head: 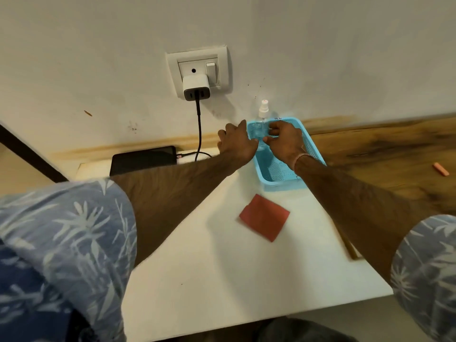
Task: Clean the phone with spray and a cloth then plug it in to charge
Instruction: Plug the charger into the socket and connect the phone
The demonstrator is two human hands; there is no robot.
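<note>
Spray bottle (263, 112) stands upright at far end of basket (278, 184), between 2 hands: right hand (286, 141) curls round its body, left hand (237, 141) just left at rim, grip unclear; phone (143, 159) well left.

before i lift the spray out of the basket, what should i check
1. Right hand's hold on the spray bottle: cannot tell; its fingers curl beside the bottle in the blue basket, and the contact is blurred.
2. Left hand steadying the basket: ok, it is at the left rim.
3. Red cloth ready: ok, flat on the white table, apart from the basket.
4. Phone free of the cable: cannot tell; the connector lies at its end.
5. Charger in the wall socket: ok.
</note>
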